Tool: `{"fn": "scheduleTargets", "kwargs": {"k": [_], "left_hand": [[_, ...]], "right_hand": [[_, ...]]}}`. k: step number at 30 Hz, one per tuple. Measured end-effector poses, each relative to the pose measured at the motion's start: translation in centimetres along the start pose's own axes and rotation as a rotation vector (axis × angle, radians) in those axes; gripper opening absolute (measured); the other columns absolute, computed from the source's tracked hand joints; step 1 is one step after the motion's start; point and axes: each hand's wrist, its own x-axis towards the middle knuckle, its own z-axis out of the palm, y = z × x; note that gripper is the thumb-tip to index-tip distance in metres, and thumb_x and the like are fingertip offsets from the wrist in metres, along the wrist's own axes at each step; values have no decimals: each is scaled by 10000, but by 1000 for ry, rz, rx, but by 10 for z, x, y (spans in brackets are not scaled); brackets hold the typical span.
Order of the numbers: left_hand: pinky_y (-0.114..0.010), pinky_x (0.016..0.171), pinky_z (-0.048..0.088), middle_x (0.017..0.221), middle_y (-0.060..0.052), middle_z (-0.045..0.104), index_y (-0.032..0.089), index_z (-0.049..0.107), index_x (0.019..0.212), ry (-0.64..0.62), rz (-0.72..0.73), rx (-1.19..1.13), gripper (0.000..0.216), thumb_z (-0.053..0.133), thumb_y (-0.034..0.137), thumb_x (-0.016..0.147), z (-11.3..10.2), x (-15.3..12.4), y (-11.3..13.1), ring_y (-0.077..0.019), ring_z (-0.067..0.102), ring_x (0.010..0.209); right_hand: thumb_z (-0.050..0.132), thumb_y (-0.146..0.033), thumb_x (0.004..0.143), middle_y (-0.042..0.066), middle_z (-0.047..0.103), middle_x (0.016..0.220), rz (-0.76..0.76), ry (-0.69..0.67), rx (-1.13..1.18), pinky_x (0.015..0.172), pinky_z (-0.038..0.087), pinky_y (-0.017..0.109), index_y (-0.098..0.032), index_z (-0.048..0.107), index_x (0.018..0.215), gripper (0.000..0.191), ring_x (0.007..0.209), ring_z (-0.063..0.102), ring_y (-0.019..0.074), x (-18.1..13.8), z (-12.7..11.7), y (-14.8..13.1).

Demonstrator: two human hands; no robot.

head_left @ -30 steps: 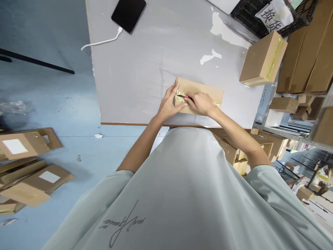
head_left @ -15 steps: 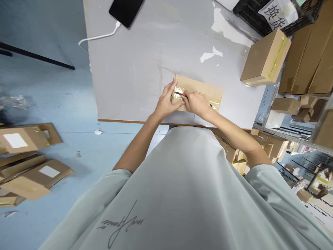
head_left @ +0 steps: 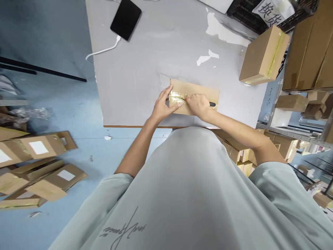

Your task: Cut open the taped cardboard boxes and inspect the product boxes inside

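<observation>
A flat brown cardboard box [head_left: 200, 89] sealed with shiny tape lies near the front edge of the grey table [head_left: 140, 69]. My left hand [head_left: 162, 106] presses on the box's left end, fingers spread around its corner. My right hand [head_left: 199, 104] is closed on a black cutter with a red tip [head_left: 212, 103], its point resting on the tape seam along the middle of the box.
A black phone [head_left: 126, 19] on a white cable lies at the table's far left. A taped cardboard box [head_left: 262, 55] sits at the right, with stacked cartons [head_left: 309, 48] and a black crate [head_left: 249, 14] beyond. Flat boxes [head_left: 39, 163] litter the blue floor at left.
My right hand has moved the cutter a little to the right along the tape seam. My left hand stays on the box's left end. The view has shifted slightly.
</observation>
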Motion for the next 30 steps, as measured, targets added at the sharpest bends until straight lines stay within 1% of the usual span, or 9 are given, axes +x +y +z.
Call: {"fn": "scheduleTargets", "kwargs": {"k": [3,8,11,14,16,18,22,24,30], "left_hand": [[-509,1264,558,1790,-195,488,291,418,1789,24,-12,-2,1198,762,942,844,1,-1,0,-400,535,1626],[-510,1236,580,1750,-189,542,302,464,1766,43,-39,15,1186,822,914,814,3,-1,5,-391,605,1563],[-523,1237,580,1727,-183,566,305,555,1703,86,-67,47,1086,846,871,824,7,5,14,-390,596,1575],[-544,1258,559,1710,-175,572,299,673,1557,262,-121,97,777,766,785,957,22,16,28,-375,551,1621],[-558,1291,525,1670,-186,599,268,664,1492,378,-162,146,651,716,718,1025,37,23,38,-362,560,1611],[-569,1328,482,1643,-198,613,248,605,1478,439,-193,203,615,703,676,1047,52,28,44,-358,576,1593],[-561,1354,446,1634,-189,610,259,540,1453,482,-224,278,586,688,664,1055,67,26,47,-353,583,1581],[-549,1354,446,1602,-182,626,259,537,1439,497,-231,299,577,692,658,1052,67,24,45,-349,601,1558],[-536,1341,457,1518,-165,635,255,539,1435,501,-257,326,591,719,648,1032,61,25,43,-346,635,1491]], "right_hand": [[350,-27,1123,280,828,1267,205,-59,-101,944,595,404,-64,725,1405,470,1231,806,355,-30,1,30],[364,-111,1172,270,832,1266,313,-123,-137,903,564,375,-96,687,1450,426,1194,824,342,-75,13,83],[365,-50,1146,272,829,1289,306,-129,-114,904,555,368,-84,675,1465,446,1209,825,340,-79,19,96],[371,-3,1115,265,832,1300,264,-117,-77,907,558,367,-73,684,1463,472,1224,823,340,-72,21,101],[378,-4,1113,258,836,1294,225,-109,-46,911,562,374,-74,697,1455,474,1222,822,344,-69,22,105],[384,-19,1124,252,839,1289,183,-97,-12,919,564,376,-77,715,1439,460,1228,818,344,-69,24,112],[414,-8,1117,239,843,1275,146,-97,19,936,553,363,-92,741,1403,443,1236,810,334,-79,30,130],[421,-13,1120,240,844,1260,156,-116,16,934,546,362,-96,743,1396,433,1225,810,334,-87,33,142],[390,-188,1197,253,838,1235,126,-118,30,901,516,381,-108,731,1409,409,1167,813,348,-92,43,168]]}}
